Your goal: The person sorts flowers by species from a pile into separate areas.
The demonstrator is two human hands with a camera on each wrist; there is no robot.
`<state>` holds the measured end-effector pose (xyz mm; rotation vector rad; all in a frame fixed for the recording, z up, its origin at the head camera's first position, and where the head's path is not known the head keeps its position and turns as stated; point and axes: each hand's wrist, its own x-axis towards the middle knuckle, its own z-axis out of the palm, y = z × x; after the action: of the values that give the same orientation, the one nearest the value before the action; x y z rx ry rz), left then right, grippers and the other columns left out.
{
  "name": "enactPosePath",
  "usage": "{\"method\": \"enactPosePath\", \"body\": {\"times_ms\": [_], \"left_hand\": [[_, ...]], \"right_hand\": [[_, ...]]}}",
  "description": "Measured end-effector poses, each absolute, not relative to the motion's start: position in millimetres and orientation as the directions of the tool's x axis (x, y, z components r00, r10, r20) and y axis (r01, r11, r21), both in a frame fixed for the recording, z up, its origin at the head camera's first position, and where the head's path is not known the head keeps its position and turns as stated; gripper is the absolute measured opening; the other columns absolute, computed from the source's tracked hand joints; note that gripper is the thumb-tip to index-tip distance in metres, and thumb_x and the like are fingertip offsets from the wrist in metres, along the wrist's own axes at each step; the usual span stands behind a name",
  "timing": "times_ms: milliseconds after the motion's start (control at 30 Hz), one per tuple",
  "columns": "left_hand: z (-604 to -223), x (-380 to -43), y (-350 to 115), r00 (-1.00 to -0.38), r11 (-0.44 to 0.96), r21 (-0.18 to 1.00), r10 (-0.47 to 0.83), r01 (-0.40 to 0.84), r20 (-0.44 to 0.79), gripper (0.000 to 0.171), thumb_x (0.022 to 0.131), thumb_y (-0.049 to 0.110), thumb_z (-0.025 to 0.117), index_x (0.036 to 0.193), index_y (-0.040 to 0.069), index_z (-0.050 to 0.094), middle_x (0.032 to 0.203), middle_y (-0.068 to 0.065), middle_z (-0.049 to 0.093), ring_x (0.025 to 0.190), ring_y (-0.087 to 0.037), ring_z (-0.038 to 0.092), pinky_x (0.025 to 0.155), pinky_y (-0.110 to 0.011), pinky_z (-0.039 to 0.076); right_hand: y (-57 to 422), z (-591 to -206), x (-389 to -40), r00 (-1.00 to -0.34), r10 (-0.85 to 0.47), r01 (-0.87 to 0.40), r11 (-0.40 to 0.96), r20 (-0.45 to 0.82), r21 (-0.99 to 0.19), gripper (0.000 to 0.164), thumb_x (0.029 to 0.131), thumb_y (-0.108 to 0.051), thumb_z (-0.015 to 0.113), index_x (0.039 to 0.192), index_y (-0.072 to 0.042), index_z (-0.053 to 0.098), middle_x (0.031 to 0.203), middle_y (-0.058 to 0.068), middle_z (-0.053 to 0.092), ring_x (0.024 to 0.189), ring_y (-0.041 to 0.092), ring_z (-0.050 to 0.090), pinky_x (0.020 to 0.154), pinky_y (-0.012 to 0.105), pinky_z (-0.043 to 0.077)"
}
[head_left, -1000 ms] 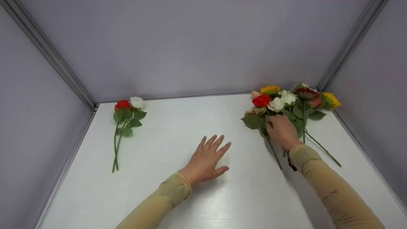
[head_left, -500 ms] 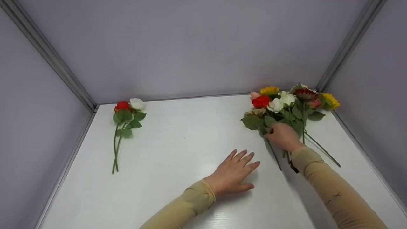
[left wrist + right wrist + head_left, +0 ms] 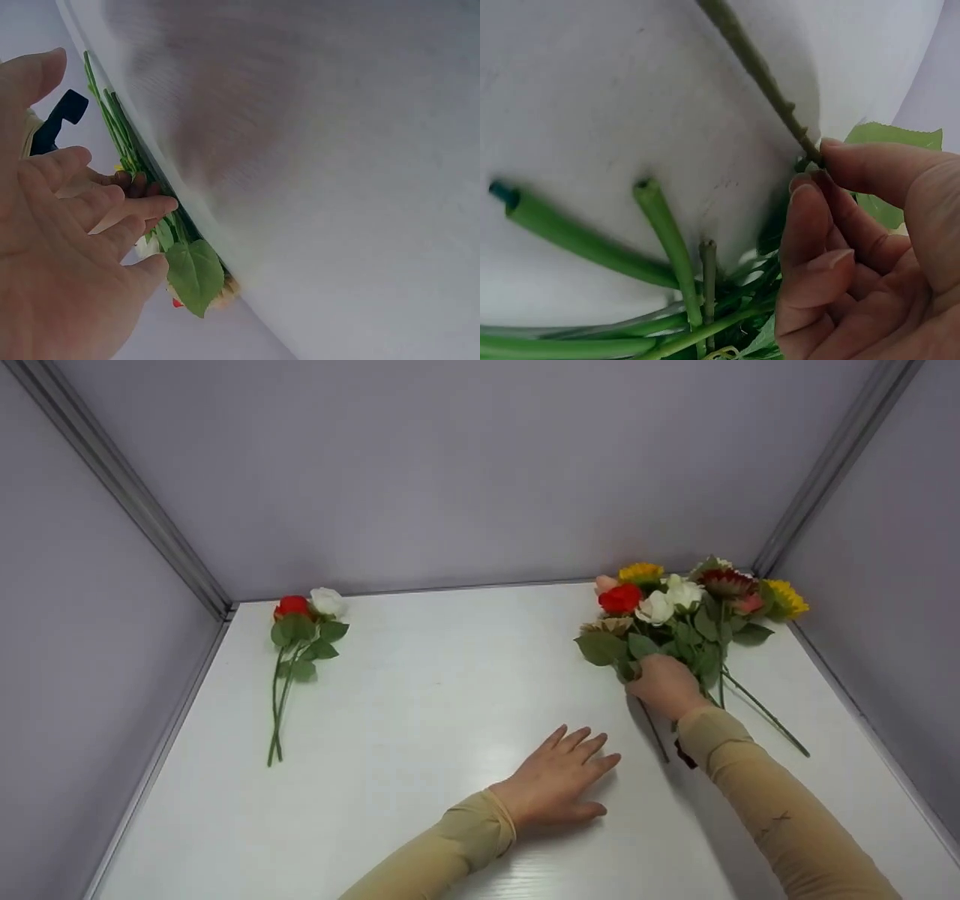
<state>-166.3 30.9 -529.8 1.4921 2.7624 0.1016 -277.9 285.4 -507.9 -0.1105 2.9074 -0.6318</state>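
My right hand is at the left side of a pile of mixed flowers. In the right wrist view its thumb and fingertips pinch a thin brownish-green flower stem. That stem's lower end points toward me; the beige flower and a large leaf lie just above the hand. My left hand is held over the white table with fingers spread, holding nothing. Several thicker green stems lie beside the right hand.
A red rose and a white rose lie at the left of the table, their stems crossed. A sunflower and a dark red flower are at the pile's right. Grey walls enclose three sides.
My left hand has moved right and nearer to me, still spread. The right hand has slid a little down from the flower heads onto the stem. The flowers have hardly shifted.
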Motion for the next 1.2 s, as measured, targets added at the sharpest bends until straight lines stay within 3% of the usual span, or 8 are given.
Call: {"method": "enactPosePath", "body": {"times_ms": [200,333,500,633,767,867,1033,1200], "left_hand": [[-530.9,-168.6,28.8,-0.560,0.555,0.112,0.828,0.824,0.019,0.070,0.099,0.059,0.057,0.159,0.025,0.040,0.164,-0.003,0.034,0.152,-0.025,0.027,0.123,-0.046,0.022],[-530.8,-170.9,24.4,-0.592,0.582,0.149,0.805,0.799,0.027,0.066,0.100,0.055,0.058,0.156,0.023,0.044,0.162,-0.004,0.037,0.150,-0.026,0.031,0.123,-0.043,0.024],[-530.3,-174.7,17.8,-0.695,0.661,0.259,0.717,0.704,0.058,0.052,0.102,0.044,0.060,0.146,0.016,0.058,0.153,-0.007,0.050,0.144,-0.025,0.042,0.118,-0.034,0.032],[-527.4,-177.6,12.1,-0.805,0.683,0.500,0.591,0.532,0.050,0.039,0.102,0.032,0.062,0.134,0.011,0.068,0.139,-0.004,0.063,0.133,-0.021,0.054,0.110,-0.032,0.043],[-523.4,-180.6,4.9,-0.880,0.563,0.772,0.475,0.294,-0.012,0.035,0.103,0.028,0.062,0.130,0.007,0.070,0.127,-0.003,0.069,0.119,-0.019,0.064,0.100,-0.033,0.050],[-523.2,-182.7,-0.3,-0.902,0.432,0.889,0.427,0.150,-0.055,0.036,0.102,0.027,0.064,0.129,0.003,0.070,0.118,-0.003,0.072,0.104,-0.015,0.068,0.088,-0.030,0.055],[-525.8,-185.9,-6.2,-0.919,0.261,0.965,0.372,-0.036,-0.134,0.034,0.100,0.022,0.067,0.125,0.000,0.071,0.103,-0.002,0.074,0.086,-0.012,0.071,0.071,-0.029,0.059],[-529.3,-191.0,-9.0,-0.938,0.128,0.986,0.315,-0.111,-0.146,0.027,0.098,0.015,0.070,0.119,-0.003,0.073,0.098,-0.005,0.075,0.086,-0.021,0.074,0.075,-0.036,0.061]], "right_hand": [[283.0,-511.7,-280.1,-0.986,-0.083,-0.006,0.885,-0.145,-0.466,0.014,0.085,-0.010,0.064,0.073,-0.006,0.058,0.068,0.007,0.055,0.060,0.024,0.049,0.053,0.036,0.041],[274.8,-514.2,-282.9,-0.988,-0.079,-0.002,0.864,-0.130,-0.504,0.026,0.084,-0.011,0.065,0.062,-0.013,0.051,0.057,0.001,0.045,0.052,0.019,0.043,0.049,0.032,0.037],[258.4,-510.1,-283.5,-0.986,-0.086,0.020,0.792,-0.145,-0.611,0.031,0.090,-0.016,0.070,0.063,-0.013,0.054,0.055,0.000,0.047,0.050,0.016,0.045,0.048,0.031,0.040],[244.9,-503.0,-281.3,-0.982,-0.091,0.056,0.688,-0.163,-0.723,0.021,0.095,-0.020,0.070,0.081,-0.005,0.067,0.068,0.007,0.063,0.061,0.020,0.060,0.058,0.035,0.052],[229.8,-499.7,-280.0,-0.978,-0.105,0.100,0.529,-0.182,-0.843,0.024,0.099,-0.022,0.068,0.103,0.001,0.070,0.089,0.016,0.070,0.077,0.025,0.067,0.073,0.037,0.059],[215.9,-498.7,-278.4,-0.974,-0.123,0.127,0.395,-0.189,-0.910,0.030,0.099,-0.023,0.070,0.110,0.005,0.069,0.100,0.023,0.070,0.084,0.028,0.069,0.079,0.036,0.060],[193.3,-495.6,-273.0,-0.973,-0.144,0.141,0.235,-0.178,-0.962,0.033,0.098,-0.021,0.072,0.112,0.007,0.065,0.102,0.021,0.070,0.087,0.027,0.071,0.080,0.036,0.061],[176.8,-491.4,-267.4,-0.974,-0.161,0.137,0.136,-0.159,-0.981,0.028,0.098,-0.015,0.071,0.112,0.007,0.063,0.100,0.019,0.070,0.085,0.024,0.072,0.080,0.036,0.061]]}}
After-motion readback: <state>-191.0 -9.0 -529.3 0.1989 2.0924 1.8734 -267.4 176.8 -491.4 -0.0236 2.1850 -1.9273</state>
